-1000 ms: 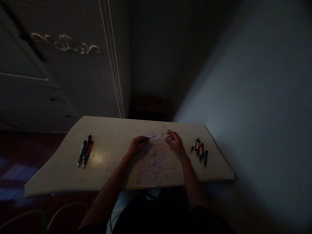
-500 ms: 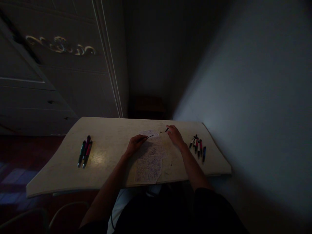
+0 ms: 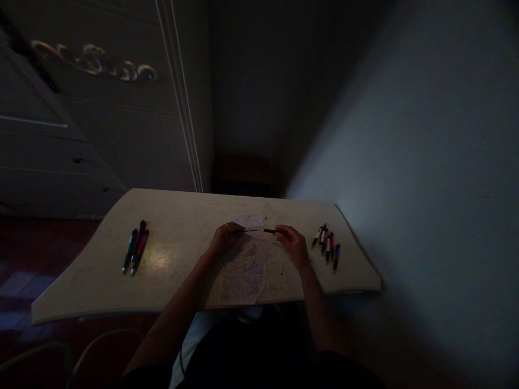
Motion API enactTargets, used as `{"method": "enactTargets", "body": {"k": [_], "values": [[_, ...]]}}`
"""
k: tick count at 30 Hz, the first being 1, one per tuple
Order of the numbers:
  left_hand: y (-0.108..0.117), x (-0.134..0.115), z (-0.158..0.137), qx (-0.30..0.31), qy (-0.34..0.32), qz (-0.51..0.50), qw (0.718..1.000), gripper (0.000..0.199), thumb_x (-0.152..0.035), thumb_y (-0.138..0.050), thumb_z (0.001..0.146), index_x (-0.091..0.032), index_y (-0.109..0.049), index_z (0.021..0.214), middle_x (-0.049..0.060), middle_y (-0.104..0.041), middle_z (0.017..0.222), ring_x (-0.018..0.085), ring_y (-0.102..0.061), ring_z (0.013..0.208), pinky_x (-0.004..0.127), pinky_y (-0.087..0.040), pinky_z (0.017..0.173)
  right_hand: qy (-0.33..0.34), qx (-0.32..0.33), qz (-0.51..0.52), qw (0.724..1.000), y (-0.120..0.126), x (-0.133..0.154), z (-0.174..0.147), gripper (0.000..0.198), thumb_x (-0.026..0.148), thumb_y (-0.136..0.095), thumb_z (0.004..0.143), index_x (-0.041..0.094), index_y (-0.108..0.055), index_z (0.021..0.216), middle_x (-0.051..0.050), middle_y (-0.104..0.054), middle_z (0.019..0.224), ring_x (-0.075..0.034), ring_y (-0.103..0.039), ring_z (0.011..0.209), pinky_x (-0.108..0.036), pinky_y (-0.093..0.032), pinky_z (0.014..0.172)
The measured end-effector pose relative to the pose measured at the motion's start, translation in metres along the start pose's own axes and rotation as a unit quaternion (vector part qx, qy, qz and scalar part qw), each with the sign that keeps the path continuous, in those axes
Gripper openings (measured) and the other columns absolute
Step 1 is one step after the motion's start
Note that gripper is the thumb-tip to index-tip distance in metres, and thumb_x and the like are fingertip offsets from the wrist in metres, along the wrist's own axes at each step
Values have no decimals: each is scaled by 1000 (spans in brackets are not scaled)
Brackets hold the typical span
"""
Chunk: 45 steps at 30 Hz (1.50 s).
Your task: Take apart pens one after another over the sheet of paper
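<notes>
My left hand (image 3: 222, 239) is closed on a pen part with a thin dark pen refill (image 3: 251, 230) sticking out to the right. Between the fingertips of my right hand (image 3: 294, 244) is a short black pen barrel piece (image 3: 269, 231), its end facing the refill tip. A slight gap seems to lie between the two, though the dim light makes contact hard to judge. Below both hands lies a scribbled sheet of paper (image 3: 245, 273), with a second paper (image 3: 245, 220) partly behind my left hand. A tiny piece (image 3: 265, 218) rests just beyond them.
On the left of the pale table (image 3: 178, 216) lie three thick pens (image 3: 140, 243), green, purple and red. Several slimmer pens (image 3: 328, 246) are grouped at the right, a blue pen (image 3: 337, 257) beside them. A wall (image 3: 438, 189) borders the right side; a cabinet (image 3: 133, 140) stands behind left.
My right hand has come down and toward my left hand, bringing the black barrel piece in line with the refill. My left hand stays nearly in place. The view has shifted slightly.
</notes>
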<state>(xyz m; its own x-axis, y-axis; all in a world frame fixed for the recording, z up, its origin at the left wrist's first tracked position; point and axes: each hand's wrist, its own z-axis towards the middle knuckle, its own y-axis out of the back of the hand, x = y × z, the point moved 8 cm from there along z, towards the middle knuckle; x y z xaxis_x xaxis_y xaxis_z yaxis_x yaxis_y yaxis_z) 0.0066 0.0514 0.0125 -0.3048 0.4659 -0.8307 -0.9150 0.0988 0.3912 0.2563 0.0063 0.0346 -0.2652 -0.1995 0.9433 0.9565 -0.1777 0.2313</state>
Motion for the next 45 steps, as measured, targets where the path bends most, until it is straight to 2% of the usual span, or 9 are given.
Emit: {"method": "enactTargets", "body": {"k": [6, 15, 25, 30, 39, 45], "values": [[-1, -8, 1, 6, -52, 44, 998, 16, -27, -63, 84, -20, -76, 91, 8, -75, 88, 21, -70, 82, 33, -56, 78, 35, 21, -41, 998, -23, 8, -1, 22, 31, -67, 80, 21, -73, 98, -7, -75, 98, -21, -71, 91, -35, -58, 85], [-4, -11, 1, 10, -99, 74, 992, 17, -22, -61, 86, -20, -76, 93, 7, -75, 88, 19, -70, 80, 31, -56, 74, 38, 3, -69, 997, -14, 8, 0, 23, 33, -64, 82, 19, -73, 99, -9, -75, 100, -22, -71, 93, -35, -57, 85], [-6, -11, 1, 17, -96, 76, 992, 18, -22, -61, 86, -19, -77, 93, 8, -75, 87, 19, -70, 78, 29, -55, 73, 15, -12, -55, 998, -22, -8, -2, 24, 33, -65, 80, 20, -72, 98, -8, -74, 99, -22, -71, 91, -37, -57, 87], [-9, -10, 1, 26, -104, 75, 991, 19, -22, -60, 86, -19, -78, 93, 9, -75, 86, 20, -70, 79, 30, -55, 74, 8, 1, -40, 999, -33, -9, -1, 24, 33, -65, 80, 20, -72, 99, -8, -75, 99, -22, -71, 92, -37, -56, 87], [-11, -6, 2, 29, -100, 90, 990, 18, -22, -60, 86, -21, -77, 93, 7, -76, 87, 19, -70, 78, 29, -54, 74, 8, 39, -29, 999, -67, -5, 1, 22, 32, -66, 79, 21, -73, 96, -7, -75, 98, -21, -70, 92, -34, -56, 88], [-10, -3, 1, 19, -85, 91, 992, 18, -24, -61, 86, -21, -76, 94, 8, -76, 87, 21, -71, 80, 33, -55, 77, -10, 30, -17, 999, -70, -10, 3, 22, 31, -66, 78, 20, -72, 96, -7, -75, 97, -22, -71, 91, -35, -56, 88]]}}
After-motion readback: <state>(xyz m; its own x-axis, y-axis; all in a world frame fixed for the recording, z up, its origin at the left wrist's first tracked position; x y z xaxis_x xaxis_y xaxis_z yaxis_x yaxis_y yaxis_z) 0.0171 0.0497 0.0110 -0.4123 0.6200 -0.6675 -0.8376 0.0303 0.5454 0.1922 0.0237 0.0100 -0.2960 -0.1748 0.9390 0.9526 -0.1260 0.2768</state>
